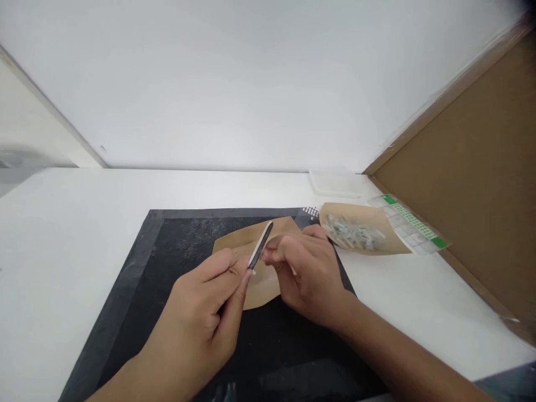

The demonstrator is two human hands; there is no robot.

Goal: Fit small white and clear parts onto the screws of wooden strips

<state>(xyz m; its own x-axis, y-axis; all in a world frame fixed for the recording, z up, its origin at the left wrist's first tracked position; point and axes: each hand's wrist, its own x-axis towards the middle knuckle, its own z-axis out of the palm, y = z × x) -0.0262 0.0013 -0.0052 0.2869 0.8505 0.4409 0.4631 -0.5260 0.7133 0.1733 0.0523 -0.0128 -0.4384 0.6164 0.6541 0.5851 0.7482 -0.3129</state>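
Observation:
My left hand (201, 312) pinches a thin, narrow strip (261, 243), dark on one face with a pale edge, between thumb and fingers. The strip tilts up and to the right. Close against its right side, my right hand (312, 273) has thumb and fingertips pressed together. Whatever is between those fingertips is too small to tell. Below both hands lies a piece of brown paper (234, 241), partly covered by them. It rests on a black mat (176, 251). A tiny pale bit (253, 272) shows by my left thumb tip.
To the right, another brown paper (396, 243) holds a pile of small clear-grey pieces (355, 231). Beside it is a clear plastic sheet or case with green strips (414, 222). A translucent tray or lid (335, 184) sits behind. A brown panel (473, 173) bounds the right side.

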